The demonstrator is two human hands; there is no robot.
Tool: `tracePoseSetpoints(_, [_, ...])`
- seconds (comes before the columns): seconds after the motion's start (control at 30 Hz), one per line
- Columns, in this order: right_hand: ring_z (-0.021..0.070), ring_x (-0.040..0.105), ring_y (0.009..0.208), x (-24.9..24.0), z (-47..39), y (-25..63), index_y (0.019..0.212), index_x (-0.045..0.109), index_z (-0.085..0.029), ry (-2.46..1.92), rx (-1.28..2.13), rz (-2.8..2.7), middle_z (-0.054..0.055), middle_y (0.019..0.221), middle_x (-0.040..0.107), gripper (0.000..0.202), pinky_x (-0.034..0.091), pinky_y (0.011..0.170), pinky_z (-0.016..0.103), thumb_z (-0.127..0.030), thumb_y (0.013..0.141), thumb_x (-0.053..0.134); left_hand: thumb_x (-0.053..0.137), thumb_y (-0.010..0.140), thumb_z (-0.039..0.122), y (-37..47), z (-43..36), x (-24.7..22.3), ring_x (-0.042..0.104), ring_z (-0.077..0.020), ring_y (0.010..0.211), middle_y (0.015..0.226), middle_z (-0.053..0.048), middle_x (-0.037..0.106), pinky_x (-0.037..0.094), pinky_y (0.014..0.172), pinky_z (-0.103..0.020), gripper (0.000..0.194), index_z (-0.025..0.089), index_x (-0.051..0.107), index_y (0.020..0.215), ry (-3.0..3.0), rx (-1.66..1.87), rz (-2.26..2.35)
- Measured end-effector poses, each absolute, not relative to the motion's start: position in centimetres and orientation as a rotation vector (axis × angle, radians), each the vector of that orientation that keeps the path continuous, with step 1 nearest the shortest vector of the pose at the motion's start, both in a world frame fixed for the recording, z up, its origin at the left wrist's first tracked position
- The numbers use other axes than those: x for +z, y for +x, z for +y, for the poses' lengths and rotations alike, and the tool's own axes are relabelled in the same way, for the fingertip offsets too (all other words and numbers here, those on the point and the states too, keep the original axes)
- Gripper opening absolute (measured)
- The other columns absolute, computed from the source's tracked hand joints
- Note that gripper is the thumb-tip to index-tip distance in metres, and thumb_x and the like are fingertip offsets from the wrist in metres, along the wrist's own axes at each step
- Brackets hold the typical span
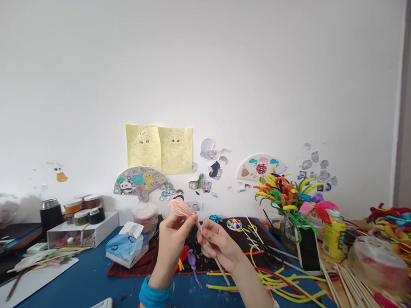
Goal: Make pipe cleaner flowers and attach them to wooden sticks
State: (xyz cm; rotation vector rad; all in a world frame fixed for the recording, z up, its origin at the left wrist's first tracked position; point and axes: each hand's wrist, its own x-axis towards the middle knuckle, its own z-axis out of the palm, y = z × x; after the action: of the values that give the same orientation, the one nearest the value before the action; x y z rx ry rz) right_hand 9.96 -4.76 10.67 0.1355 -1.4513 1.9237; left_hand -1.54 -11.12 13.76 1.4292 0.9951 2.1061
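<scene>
A pale pink flower bud of bent pipe cleaners [180,208] sits at the upper end of a thin wooden stick [222,270]. My left hand [174,233] pinches the base of the bud between thumb and fingers. Lower down, the fingers of my right hand [219,241] close around the stick, which slants down to the right. Below my hands, a purple pipe cleaner flower [192,262] and a red pipe cleaner piece [183,254] lie on a dark red mat [134,269]. Loose yellow pipe cleaners [271,279] spread to the right of my right wrist.
A tissue pack [126,247] stands left of my hands. At the right are a vase of pipe cleaner flowers [291,200], a phone [309,251], a yellow bottle [334,236] and several wooden sticks [363,291]. Paint jars [93,201] top a white shelf [107,227]. Behind rises a wall [210,71].
</scene>
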Motion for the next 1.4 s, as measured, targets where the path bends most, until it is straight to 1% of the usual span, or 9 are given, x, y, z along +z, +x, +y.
tracePoseSetpoints(0.13, [0.0026,0.044,0.040,10.5,-4.3,10.2,0.073,0.048,-0.015,0.119,1.949,-1.449,0.000,0.065,0.061,0.024,0.020,0.035,0.016,-0.027,0.071,0.069,0.065,0.071,0.029,-2.0,-11.3,13.8,0.040,-0.0057,0.043,0.049,0.004,0.049,0.031,0.042,-0.018,0.020,0.012,0.063,0.083,1.461,1.890,0.898])
tracePoseSetpoints(0.23, [0.0018,0.042,0.039,10.4,-3.9,10.4,0.072,0.048,-0.015,0.128,2.002,-1.453,-0.001,0.064,0.061,0.025,0.019,0.034,0.015,-0.027,0.070,0.070,0.062,0.075,0.029,-2.4,-11.7,13.9,0.043,-0.0070,0.044,0.050,0.003,0.050,0.032,0.043,-0.018,0.026,0.012,0.061,0.094,1.498,1.751,0.792])
tracePoseSetpoints(0.3, [0.0011,0.040,0.037,10.4,-3.8,10.6,0.072,0.049,-0.014,0.160,2.063,-1.467,-0.001,0.064,0.061,0.024,0.018,0.033,0.015,-0.026,0.070,0.070,0.060,0.077,0.029,-2.7,-12.0,14.0,0.045,-0.0074,0.044,0.051,0.002,0.051,0.033,0.044,-0.019,0.027,0.012,0.059,0.097,1.538,1.699,0.764])
tracePoseSetpoints(0.5, [0.0001,0.039,0.036,10.6,-3.8,11.1,0.073,0.052,-0.012,0.186,2.191,-1.517,0.001,0.066,0.063,0.021,0.018,0.032,0.014,-0.024,0.071,0.069,0.061,0.076,0.030,-3.6,-12.4,14.0,0.045,-0.0077,0.039,0.047,0.003,0.051,0.034,0.046,-0.020,0.023,0.011,0.057,0.088,1.672,1.653,0.785])
tracePoseSetpoints(0.73, [-0.0003,0.034,0.034,11.0,-4.0,11.3,0.076,0.050,-0.014,0.195,2.257,-1.579,-0.001,0.065,0.061,0.025,0.015,0.030,0.013,-0.027,0.070,0.070,0.058,0.078,0.031,-3.9,-12.8,14.2,0.047,-0.0101,0.038,0.045,0.001,0.052,0.034,0.045,-0.022,0.022,0.012,0.056,0.089,1.786,1.595,0.820])
tracePoseSetpoints(0.9, [0.0004,0.036,0.036,11.1,-4.3,11.5,0.076,0.049,-0.014,0.203,2.221,-1.594,0.000,0.066,0.062,0.023,0.017,0.031,0.013,-0.025,0.072,0.068,0.057,0.079,0.029,-3.7,-12.8,14.4,0.050,-0.0101,0.038,0.049,0.002,0.051,0.036,0.044,-0.022,0.017,0.012,0.057,0.081,1.792,1.629,0.831])
tracePoseSetpoints(1.07, [0.0018,0.041,0.039,11.0,-4.5,11.4,0.077,0.048,-0.015,0.191,2.188,-1.633,-0.001,0.066,0.060,0.022,0.021,0.032,0.014,-0.025,0.073,0.067,0.060,0.077,0.030,-3.5,-12.9,14.3,0.049,-0.0101,0.037,0.047,0.003,0.048,0.034,0.040,-0.021,0.017,0.013,0.058,0.080,1.730,1.613,0.758])
tracePoseSetpoints(1.27, [0.0002,0.036,0.036,11.1,-4.7,11.5,0.077,0.047,-0.015,0.208,2.177,-1.635,-0.002,0.066,0.059,0.024,0.021,0.031,0.013,-0.027,0.072,0.067,0.061,0.076,0.034,-3.7,-13.1,14.2,0.050,-0.0108,0.038,0.050,-0.001,0.054,0.039,0.044,-0.023,0.022,0.012,0.061,0.080,1.744,1.625,0.802])
tracePoseSetpoints(1.4, [0.0001,0.035,0.036,11.2,-4.8,11.6,0.080,0.048,-0.015,0.220,2.140,-1.682,-0.001,0.067,0.060,0.020,0.021,0.033,0.013,-0.027,0.076,0.063,0.060,0.076,0.033,-3.8,-13.1,14.3,0.049,-0.0108,0.037,0.049,0.001,0.050,0.036,0.040,-0.022,0.020,0.014,0.061,0.080,1.727,1.593,0.762])
